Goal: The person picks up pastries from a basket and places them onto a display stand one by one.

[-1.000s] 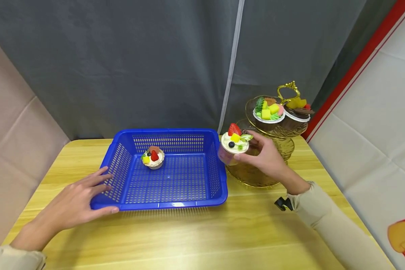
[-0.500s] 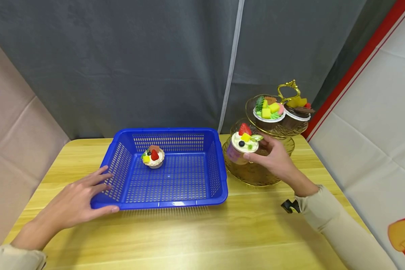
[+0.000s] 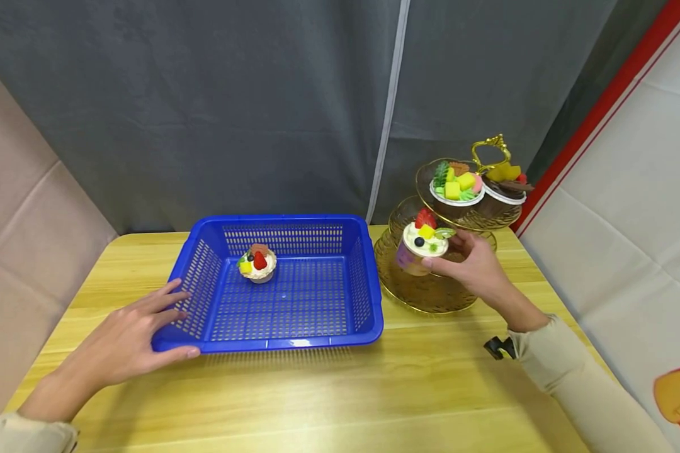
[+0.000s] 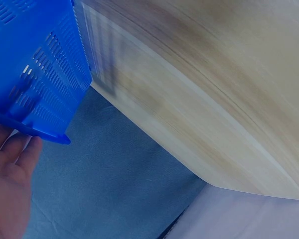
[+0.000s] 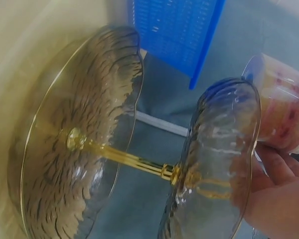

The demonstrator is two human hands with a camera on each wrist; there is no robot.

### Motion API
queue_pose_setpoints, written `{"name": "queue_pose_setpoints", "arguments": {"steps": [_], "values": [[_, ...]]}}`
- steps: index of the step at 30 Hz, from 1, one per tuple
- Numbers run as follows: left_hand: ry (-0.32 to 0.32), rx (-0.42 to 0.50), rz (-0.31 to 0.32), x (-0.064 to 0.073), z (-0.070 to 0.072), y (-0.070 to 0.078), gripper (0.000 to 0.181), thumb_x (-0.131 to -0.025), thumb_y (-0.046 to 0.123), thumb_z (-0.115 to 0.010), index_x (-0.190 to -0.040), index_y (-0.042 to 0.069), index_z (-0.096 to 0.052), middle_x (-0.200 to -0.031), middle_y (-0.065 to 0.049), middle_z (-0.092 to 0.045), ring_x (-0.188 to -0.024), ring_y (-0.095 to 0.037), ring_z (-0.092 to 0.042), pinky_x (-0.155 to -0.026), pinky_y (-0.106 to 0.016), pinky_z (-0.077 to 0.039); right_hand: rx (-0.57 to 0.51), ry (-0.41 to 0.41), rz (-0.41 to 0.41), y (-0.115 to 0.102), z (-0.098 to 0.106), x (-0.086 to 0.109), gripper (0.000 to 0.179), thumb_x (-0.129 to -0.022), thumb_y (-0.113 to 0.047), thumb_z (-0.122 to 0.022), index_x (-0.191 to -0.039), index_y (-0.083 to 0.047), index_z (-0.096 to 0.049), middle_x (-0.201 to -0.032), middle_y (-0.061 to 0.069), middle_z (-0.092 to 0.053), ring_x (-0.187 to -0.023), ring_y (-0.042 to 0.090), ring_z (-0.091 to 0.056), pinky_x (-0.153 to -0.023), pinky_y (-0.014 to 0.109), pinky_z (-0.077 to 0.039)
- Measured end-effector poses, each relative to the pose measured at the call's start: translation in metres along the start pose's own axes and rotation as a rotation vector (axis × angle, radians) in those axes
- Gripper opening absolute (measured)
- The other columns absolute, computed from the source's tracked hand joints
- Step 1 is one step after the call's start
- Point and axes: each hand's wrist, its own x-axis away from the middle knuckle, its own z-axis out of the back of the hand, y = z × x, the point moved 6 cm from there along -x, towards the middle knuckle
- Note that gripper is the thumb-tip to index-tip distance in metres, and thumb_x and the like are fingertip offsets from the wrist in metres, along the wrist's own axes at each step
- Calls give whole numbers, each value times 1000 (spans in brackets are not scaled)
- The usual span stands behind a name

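Note:
My right hand (image 3: 475,267) holds a dessert cup (image 3: 412,259) topped with cream, strawberry, yellow cubes and a blueberry. Its thumb is on the near side. The cup is over the middle tier of a gold-rimmed three-tier stand (image 3: 425,301); in the right wrist view the cup (image 5: 284,107) is close above that glass plate, and I cannot tell whether it touches. My left hand (image 3: 127,343) rests on the near left corner of a blue plastic basket (image 3: 294,343), fingers extended over the rim. A small cream-topped tart (image 3: 259,269) sits inside the basket.
Two more dessert cups, one with green and yellow topping (image 3: 456,192) and one chocolate (image 3: 504,192), stand on the top tier beneath a gold handle (image 3: 492,151). The wooden table (image 3: 317,402) meets a grey curtain (image 3: 232,113) behind and a white panel (image 3: 646,251) at right.
My right hand has moved the dessert cup rightward, from beside the basket's right rim to over the middle tier. The stand has shifted slightly right. My left hand has stayed put.

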Motion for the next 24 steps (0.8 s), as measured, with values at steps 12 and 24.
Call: {"name": "queue_pose_setpoints", "arguments": {"steps": [12, 24], "values": [[-2, 0, 15, 1, 1, 1, 72, -71, 65, -78, -107, 2, -75, -138, -21, -57, -127, -44, -51, -80, -63, -52, 37, 50, 35, 8, 14, 0, 49, -87, -15, -78, -126, 7, -58, -109, 8, -66, -91, 8, -64, -71, 18, -53], [13, -1, -1, 2, 2, 3, 72, -71, 65, -78, -107, 2, -75, -138, -20, -57, -128, -43, -51, -80, -62, -52, 157, 109, 37, 22, 37, 5, 58, -85, -22, -80, -133, 1, -57, -114, 13, -65, -94, 5, -60, -70, 17, -50]]}}
